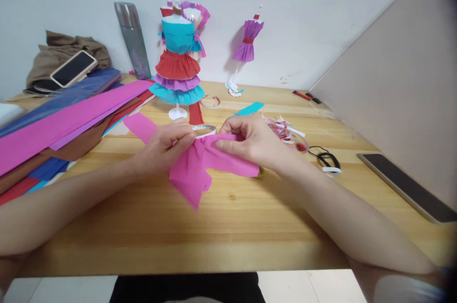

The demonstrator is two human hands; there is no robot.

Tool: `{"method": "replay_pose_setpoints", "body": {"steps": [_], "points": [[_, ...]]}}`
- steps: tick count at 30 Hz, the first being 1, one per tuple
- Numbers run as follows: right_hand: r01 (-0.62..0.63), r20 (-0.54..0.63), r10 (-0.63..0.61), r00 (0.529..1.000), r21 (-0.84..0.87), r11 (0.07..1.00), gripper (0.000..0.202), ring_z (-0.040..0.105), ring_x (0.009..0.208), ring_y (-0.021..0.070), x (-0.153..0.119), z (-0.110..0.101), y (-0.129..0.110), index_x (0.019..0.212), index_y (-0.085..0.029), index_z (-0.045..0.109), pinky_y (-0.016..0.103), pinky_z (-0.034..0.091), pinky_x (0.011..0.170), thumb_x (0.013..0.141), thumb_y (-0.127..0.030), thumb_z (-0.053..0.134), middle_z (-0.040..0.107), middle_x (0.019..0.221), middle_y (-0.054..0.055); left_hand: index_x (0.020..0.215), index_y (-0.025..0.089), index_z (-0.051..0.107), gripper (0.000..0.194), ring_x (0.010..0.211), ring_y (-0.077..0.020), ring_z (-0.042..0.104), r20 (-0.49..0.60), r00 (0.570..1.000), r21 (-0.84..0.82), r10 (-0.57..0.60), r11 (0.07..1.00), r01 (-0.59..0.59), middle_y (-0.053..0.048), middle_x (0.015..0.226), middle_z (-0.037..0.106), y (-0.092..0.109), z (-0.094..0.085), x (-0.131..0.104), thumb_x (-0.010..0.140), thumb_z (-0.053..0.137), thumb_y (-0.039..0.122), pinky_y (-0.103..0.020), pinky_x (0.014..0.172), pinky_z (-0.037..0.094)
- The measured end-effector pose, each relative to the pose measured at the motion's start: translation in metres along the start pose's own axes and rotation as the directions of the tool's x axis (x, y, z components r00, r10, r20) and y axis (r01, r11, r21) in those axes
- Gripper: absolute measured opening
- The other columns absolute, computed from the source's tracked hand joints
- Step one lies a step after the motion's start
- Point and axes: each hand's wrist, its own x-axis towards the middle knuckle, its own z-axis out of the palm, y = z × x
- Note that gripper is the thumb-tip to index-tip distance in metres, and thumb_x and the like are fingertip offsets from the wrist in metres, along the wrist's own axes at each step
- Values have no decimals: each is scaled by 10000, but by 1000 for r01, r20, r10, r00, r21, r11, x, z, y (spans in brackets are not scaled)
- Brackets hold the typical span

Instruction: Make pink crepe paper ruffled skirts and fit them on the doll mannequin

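Observation:
A strip of pink crepe paper (pixel 193 177) hangs between my two hands, gathered along its upper edge, its lower edge uneven. My left hand (pixel 166 146) pinches the gathered edge between thumb and fingers. On the other side, my right hand (pixel 250 141) pinches the same strip, thumb lying in front of it. Just behind the gathers, between the hands, a white ring-shaped band (pixel 210 130) shows in part. Another pink piece (pixel 139 127) sticks out behind my left hand.
Dressed miniature forms (pixel 178 74) stand at the back, a purple-dressed one (pixel 249 43) farther right. Coloured paper sheets (pixel 71 120) and a grey bottle (pixel 134 39) are left. Scraps (pixel 285 129), black bands (pixel 326 158) and a phone (pixel 410 186) lie right on the wooden table (pixel 228 227).

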Motion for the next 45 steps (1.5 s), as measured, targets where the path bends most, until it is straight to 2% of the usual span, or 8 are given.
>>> {"method": "replay_pose_setpoints", "body": {"steps": [3, 9, 17, 24, 31, 38, 45], "points": [[4, 7, -4, 1000, -55, 998, 140, 476, 564, 134, 0, -2, 0, 683, -186, 644, 276, 328, 512, 745, -309, 670, 553, 601, 2, 624, 197, 399, 359, 616, -133, 441, 9, 1000, 4, -14, 1000, 14, 10, 619, 436, 1, 0, 0, 977, 375, 262, -279, 578, 375], [-7, 25, 10, 1000, -114, 993, 162, 499, 563, 138, 1, -5, -1, 696, -170, 660, 271, 330, 504, 747, -323, 646, 577, 612, 10, 637, 197, 411, 375, 627, -133, 450, 22, 1000, 8, -20, 1000, 20, 11, 629, 452, 1, 0, -1, 992, 371, 313, -272, 582, 378], [90, 95, -89, 991, -5, 996, 147, 522, 615, 137, -2, 1, -4, 661, -178, 616, 268, 381, 563, 747, -295, 598, 573, 634, 6, 623, 186, 406, 352, 624, -125, 424, 14, 1000, -27, -26, 999, 27, 17, 619, 428, 3, 2, -1, 970, 393, 247, -270, 583, 361], [25, 43, -23, 999, -42, 999, 176, 427, 537, 109, 0, -2, -4, 665, -172, 612, 253, 307, 493, 730, -334, 635, 504, 570, -19, 624, 188, 398, 402, 604, -125, 421, -3, 1000, -43, -1, 999, 1, 17, 604, 420, 0, 3, -2, 1004, 375, 318, -281, 575, 336], [25, 14, -24, 1000, -35, 999, 205, 381, 515, 89, 2, 1, -2, 614, -183, 559, 235, 272, 472, 700, -330, 674, 445, 538, -39, 628, 185, 415, 454, 619, -128, 424, 10, 1000, -63, -17, 998, 18, 16, 607, 426, 1, 4, -3, 1017, 353, 410, -286, 589, 338], [-32, 4, 32, 999, 45, 998, 183, 351, 482, 70, 2, 5, -3, 595, -186, 535, 226, 258, 456, 675, -270, 677, 434, 513, -58, 626, 189, 434, 429, 620, -138, 435, 9, 1000, -54, -12, 998, 13, 9, 604, 445, 4, 4, -3, 1011, 368, 367, -294, 580, 356], [-33, -14, 33, 999, 40, 999, 191, 335, 479, 64, 4, 7, -2, 573, -185, 515, 225, 246, 459, 665, -242, 672, 419, 501, -65, 626, 184, 436, 376, 612, -125, 427, 1, 1000, -72, 13, 997, -13, 18, 596, 427, 5, 5, -2, 992, 398, 261, -283, 576, 349]]}}
